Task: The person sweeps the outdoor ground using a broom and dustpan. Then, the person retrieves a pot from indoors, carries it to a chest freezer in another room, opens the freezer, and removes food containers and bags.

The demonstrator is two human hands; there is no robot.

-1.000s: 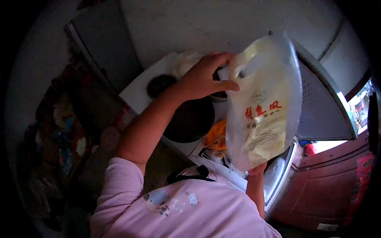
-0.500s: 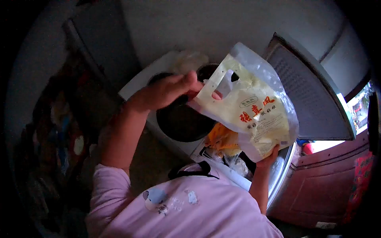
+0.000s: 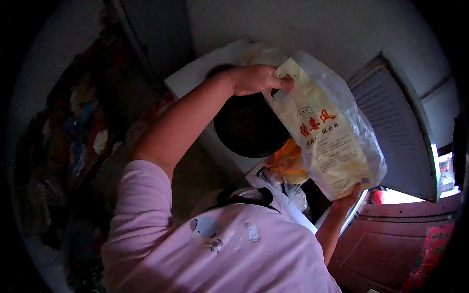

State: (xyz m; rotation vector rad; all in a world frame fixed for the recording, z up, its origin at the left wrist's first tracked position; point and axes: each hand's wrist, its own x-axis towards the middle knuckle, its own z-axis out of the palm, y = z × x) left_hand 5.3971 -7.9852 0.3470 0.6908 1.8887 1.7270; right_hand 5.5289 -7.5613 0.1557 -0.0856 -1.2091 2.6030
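Observation:
In front of me is a pale yellow plastic carrier bag with red and black printed characters, clear edges and a cut-out handle. My left hand is closed on its top at the handle, the thumb over the front. Lower down, my right hand grips the bottom end, with most of its fingers hidden behind the bag. The bag is tilted and slightly bulged; what it holds, if anything, cannot be seen.
Behind the bag, a dark round pan sits on a white surface. An orange bag and clear plastic bags lie below, inside an opened compartment. A raised lid stands at right, near a reddish door panel.
My left hand has gone from loosely open fingers in the handle to a closed hold on the bag's top. The bag has shifted right in view and looks narrower.

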